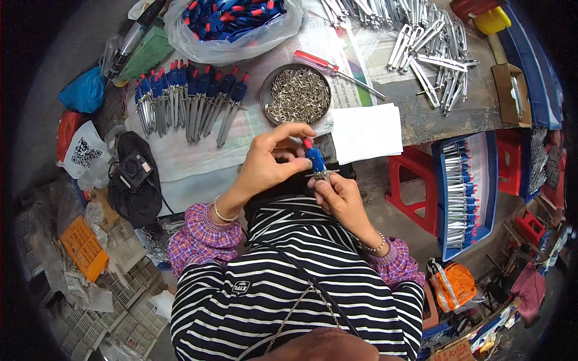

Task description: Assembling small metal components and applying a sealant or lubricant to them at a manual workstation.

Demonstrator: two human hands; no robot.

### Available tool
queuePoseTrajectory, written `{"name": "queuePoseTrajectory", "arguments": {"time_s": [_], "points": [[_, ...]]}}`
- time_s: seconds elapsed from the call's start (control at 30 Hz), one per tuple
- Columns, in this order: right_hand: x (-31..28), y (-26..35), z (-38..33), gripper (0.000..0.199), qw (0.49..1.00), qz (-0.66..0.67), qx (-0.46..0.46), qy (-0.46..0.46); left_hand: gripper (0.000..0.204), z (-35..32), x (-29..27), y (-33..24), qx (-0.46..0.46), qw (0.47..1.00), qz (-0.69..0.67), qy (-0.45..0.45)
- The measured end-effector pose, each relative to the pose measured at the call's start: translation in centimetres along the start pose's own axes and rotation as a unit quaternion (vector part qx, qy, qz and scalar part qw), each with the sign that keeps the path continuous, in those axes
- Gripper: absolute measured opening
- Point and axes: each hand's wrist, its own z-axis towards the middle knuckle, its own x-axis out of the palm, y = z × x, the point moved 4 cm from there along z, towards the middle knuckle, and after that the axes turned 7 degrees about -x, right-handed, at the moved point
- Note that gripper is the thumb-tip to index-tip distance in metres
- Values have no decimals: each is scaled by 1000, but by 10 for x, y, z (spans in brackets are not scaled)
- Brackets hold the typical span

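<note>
A drawing compass (314, 157) with a blue head, red tip and metal legs is held in front of my chest. My left hand (274, 157) is curled at its head, thumb against the blue side and index finger by the red tip. Lower down, my right hand (341, 198) grips the metal part between thumb and fingers, which hide most of the legs. Just beyond stands a round dish (265, 90) of small metal screws. A red-handled screwdriver (318, 61) lies behind it. Similar compasses (191, 99) lie in a row to the left.
A clear plastic bag (180, 47) holds blue heads with red tips. Metal legs (430, 66) are heaped at the far right. White paper (368, 133) overlaps the table's front edge. Right of me is a blue tray (443, 198) of compasses, beside a red stool (415, 180).
</note>
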Motion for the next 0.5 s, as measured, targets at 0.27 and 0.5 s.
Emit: {"name": "queuePoseTrajectory", "arguments": {"time_s": [0.27, 0.5], "points": [[3, 2, -1, 23, 999, -47, -7, 16, 35, 4, -3, 17, -107, 977, -147, 109], [3, 1, -2, 23, 998, -53, 0, 20, 34, 4, -3, 18, -109, 976, -151, 116]]}}
